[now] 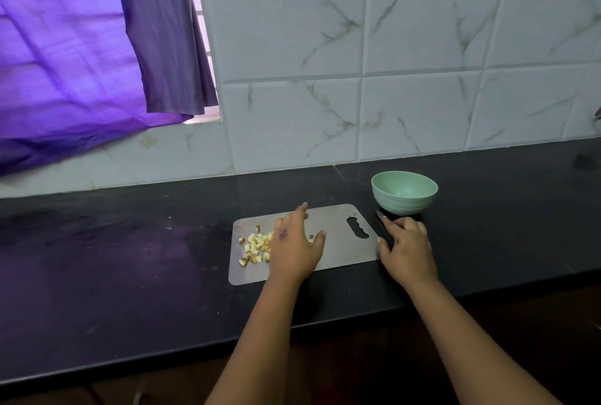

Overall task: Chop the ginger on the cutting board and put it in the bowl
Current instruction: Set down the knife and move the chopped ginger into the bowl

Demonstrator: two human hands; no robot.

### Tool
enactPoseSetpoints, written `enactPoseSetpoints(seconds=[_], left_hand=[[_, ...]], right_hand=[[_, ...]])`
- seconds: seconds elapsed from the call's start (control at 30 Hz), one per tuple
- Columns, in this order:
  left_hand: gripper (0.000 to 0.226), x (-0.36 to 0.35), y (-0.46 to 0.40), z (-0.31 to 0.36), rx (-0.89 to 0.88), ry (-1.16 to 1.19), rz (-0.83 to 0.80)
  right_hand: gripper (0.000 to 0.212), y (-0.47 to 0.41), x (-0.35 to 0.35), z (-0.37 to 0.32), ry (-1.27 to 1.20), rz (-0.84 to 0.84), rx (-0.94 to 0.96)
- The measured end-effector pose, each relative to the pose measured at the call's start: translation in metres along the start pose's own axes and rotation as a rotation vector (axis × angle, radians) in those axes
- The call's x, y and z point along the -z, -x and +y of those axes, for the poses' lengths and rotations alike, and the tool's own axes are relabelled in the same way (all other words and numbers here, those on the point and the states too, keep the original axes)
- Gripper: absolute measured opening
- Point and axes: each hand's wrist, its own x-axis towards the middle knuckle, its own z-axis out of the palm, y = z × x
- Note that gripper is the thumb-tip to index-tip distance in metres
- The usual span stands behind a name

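Note:
A thin steel cutting board (338,251) lies on the black counter. Small pale-yellow ginger cubes (255,246) sit in a loose pile on its left half. My left hand (294,242) lies over the board's middle with fingers spread and fairly straight, partly covering the pile's right side. Just off the board's right edge a dark knife (381,222) lies on the counter, blade tip pointing away. My right hand (406,243) rests on its handle, fingers bent over it. A mint-green bowl (404,192) stands behind the knife, and its inside looks empty.
The black counter (146,258) runs left and right of the board, with its front edge near my forearms. A marbled tile wall (390,79) rises behind it. A purple curtain (81,63) hangs at the upper left.

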Motion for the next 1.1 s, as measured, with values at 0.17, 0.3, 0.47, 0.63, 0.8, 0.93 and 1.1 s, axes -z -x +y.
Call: enactPoseSetpoints(seconds=[0.17,0.3,0.47,0.63,0.8,0.93,1.1], left_hand=[[0.065,0.042,-0.012,-0.036,0.266,0.058,-0.017],[0.062,0.036,-0.021,-0.049,0.419,-0.087,-0.054],[0.065,0.015,-0.022,-0.049,0.502,-0.077,-0.140],[0.063,0.008,-0.037,-0.039,0.496,0.044,-0.123],[0.063,0.000,-0.043,-0.028,0.476,0.073,-0.178],[0.063,-0.004,-0.049,-0.029,0.504,0.272,-0.184],[0.040,-0.003,-0.051,-0.022,0.570,0.572,-0.124]], right_hand=[[0.041,-0.005,-0.022,-0.053,-0.346,-0.149,0.056],[0.050,-0.010,-0.049,-0.099,-0.296,-0.426,0.085],[0.063,-0.015,-0.069,-0.126,-0.144,-0.591,0.012],[0.064,-0.020,-0.074,-0.135,-0.208,-0.623,0.039],[0.061,-0.026,-0.074,-0.128,-0.190,-0.567,0.020],[0.047,-0.026,-0.075,-0.124,-0.329,-0.496,-0.063],[0.039,-0.023,-0.077,-0.122,-0.352,-0.378,-0.085]])
